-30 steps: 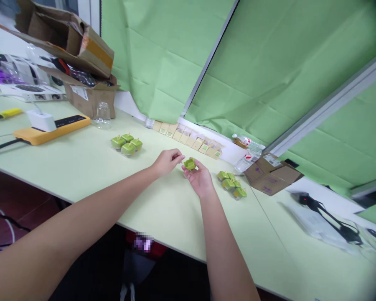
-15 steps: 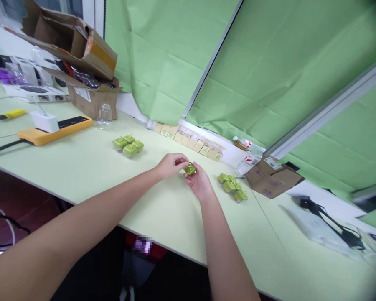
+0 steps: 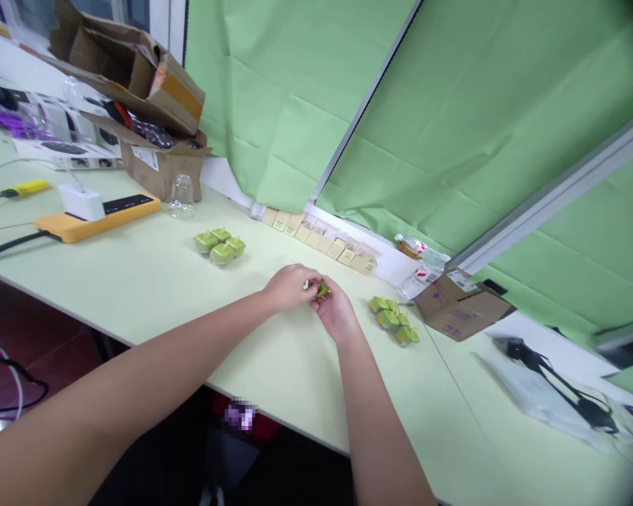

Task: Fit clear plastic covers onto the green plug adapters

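Over the middle of the table, my left hand [image 3: 294,287] and my right hand [image 3: 336,309] meet around a small green lid [image 3: 323,289]. The left fingers pinch at its left edge, while the right fingers and thumb hold it from the right. Much of the lid is hidden by the fingers. Left of my hands stand several small clear containers with green lids [image 3: 220,246], set close together. More such green-lidded containers [image 3: 393,320] sit in a cluster to the right of my right hand.
A row of small tan boxes [image 3: 316,235] lines the back edge. At left are an orange power strip [image 3: 98,218], a clear cup [image 3: 181,197] and cardboard boxes [image 3: 161,165]. Rightward lie plastic bottles [image 3: 419,277], another cardboard box [image 3: 461,306] and a black cabled device [image 3: 559,383].
The green lid has tilted between my hands, and my left fingers have curled further over it. The whole view has shifted slightly.
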Demonstrator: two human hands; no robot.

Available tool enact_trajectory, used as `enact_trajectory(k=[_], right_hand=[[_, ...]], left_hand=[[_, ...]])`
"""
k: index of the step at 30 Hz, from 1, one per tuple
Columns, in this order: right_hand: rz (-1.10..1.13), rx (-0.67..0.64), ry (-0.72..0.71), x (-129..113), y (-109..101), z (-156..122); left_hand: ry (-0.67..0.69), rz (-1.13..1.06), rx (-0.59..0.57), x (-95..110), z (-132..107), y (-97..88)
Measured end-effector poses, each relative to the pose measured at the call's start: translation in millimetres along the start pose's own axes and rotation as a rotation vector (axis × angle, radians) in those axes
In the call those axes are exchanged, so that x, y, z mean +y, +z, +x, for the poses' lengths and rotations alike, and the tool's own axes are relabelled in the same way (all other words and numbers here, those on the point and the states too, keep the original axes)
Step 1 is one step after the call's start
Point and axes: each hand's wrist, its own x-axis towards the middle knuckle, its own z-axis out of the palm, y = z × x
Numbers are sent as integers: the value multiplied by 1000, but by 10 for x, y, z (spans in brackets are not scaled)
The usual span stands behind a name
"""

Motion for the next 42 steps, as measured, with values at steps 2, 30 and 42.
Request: enact_trajectory(k=[2, 30, 42], right_hand=[[-21, -10, -30, 16, -2, 3], [-320, 62, -139, -7, -59, 25], [-306, 81, -128, 17, -9, 32]], left_hand=[[30, 9, -13, -2, -2, 10], [-103, -335, -110, -7, -18, 41], [-190, -358, -51, -110, 12, 79]])
